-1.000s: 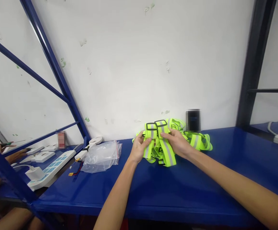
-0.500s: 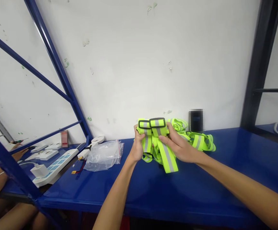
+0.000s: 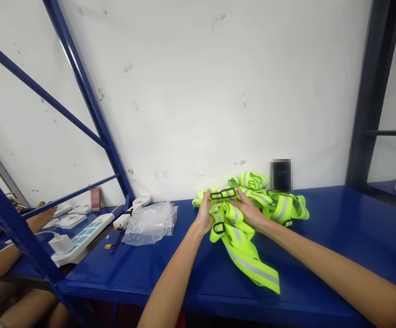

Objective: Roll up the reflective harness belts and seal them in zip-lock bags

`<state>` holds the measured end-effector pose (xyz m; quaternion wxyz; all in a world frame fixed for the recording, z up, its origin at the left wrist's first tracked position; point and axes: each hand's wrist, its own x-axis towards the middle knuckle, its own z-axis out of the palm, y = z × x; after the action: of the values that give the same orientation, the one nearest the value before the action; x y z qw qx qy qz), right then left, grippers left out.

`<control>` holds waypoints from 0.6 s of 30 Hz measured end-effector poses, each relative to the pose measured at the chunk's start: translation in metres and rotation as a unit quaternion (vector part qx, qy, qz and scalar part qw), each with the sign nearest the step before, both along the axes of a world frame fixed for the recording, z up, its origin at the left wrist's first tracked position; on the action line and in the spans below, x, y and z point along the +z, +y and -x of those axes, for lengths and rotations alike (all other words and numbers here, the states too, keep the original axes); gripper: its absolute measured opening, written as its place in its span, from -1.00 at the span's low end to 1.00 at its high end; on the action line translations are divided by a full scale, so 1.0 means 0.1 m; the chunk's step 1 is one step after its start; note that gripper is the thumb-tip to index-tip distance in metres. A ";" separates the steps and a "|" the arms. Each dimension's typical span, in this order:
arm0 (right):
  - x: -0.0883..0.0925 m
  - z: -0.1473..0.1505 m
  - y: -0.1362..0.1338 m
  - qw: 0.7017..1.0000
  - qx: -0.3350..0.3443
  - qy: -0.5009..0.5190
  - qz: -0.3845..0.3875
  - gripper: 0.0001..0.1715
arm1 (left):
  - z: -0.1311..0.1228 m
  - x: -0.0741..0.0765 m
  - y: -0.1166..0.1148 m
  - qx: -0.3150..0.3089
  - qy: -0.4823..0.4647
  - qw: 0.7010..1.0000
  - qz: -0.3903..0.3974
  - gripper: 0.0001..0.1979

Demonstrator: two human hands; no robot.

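Between my two hands is a bunched neon-yellow reflective strap harness (image 3: 237, 234) with grey stripes. Two black buckles (image 3: 223, 193) lie side by side along its top, and another black buckle (image 3: 218, 228) shows lower down. My left hand (image 3: 204, 214) is closed on its left side, the thumb near the buckles. On the right side, my right hand (image 3: 250, 210) grips the straps, its fingers partly hidden by the webbing. A long loose strap end (image 3: 259, 271) trails toward the front of the blue table. More neon straps (image 3: 285, 207) lie heaped behind and right of my right hand.
Left on the blue table (image 3: 324, 246) are clear plastic bags (image 3: 150, 223), a small white fan (image 3: 141, 201) and a wired connector (image 3: 110, 246). Beyond the blue frame post, a power strip (image 3: 84, 239) and another person's arms (image 3: 40, 216) show. A blurred dark object (image 3: 281, 175) stands by the wall.
Both hands have lowered the harness toward the table, and its buckles have tipped flatter. The loose strap end now stretches farther forward and right. The view has shifted slightly.
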<state>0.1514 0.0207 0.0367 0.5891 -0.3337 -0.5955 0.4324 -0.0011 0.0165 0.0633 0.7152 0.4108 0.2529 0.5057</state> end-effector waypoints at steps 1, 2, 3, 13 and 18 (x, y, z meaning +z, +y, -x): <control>0.01 0.01 -0.04 0.999 0.030 0.031 0.025 -0.62 | 0.01 -0.03 0.01 -0.011 0.007 1.000 0.007 -0.51; 0.02 0.03 -0.08 0.995 0.063 0.063 0.054 -0.68 | 0.02 -0.06 0.02 -0.019 0.011 1.000 0.012 -0.51; 0.04 0.04 -0.12 0.987 0.097 0.098 0.082 -0.73 | 0.03 -0.08 0.03 -0.024 0.010 1.000 0.014 -0.52; 0.02 -0.03 -0.09 0.974 0.065 0.152 0.154 -0.28 | 0.03 -0.29 0.07 0.049 -0.035 0.995 -0.075 -0.38; 0.00 -0.03 -0.12 0.995 0.042 0.044 0.073 -0.39 | 0.06 -0.36 0.15 0.101 0.006 0.990 -0.102 -0.34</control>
<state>0.1542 0.0092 0.0371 0.5703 -0.3314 -0.5492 0.5131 -0.0069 0.0313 0.0277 0.6130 0.4570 0.2446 0.5963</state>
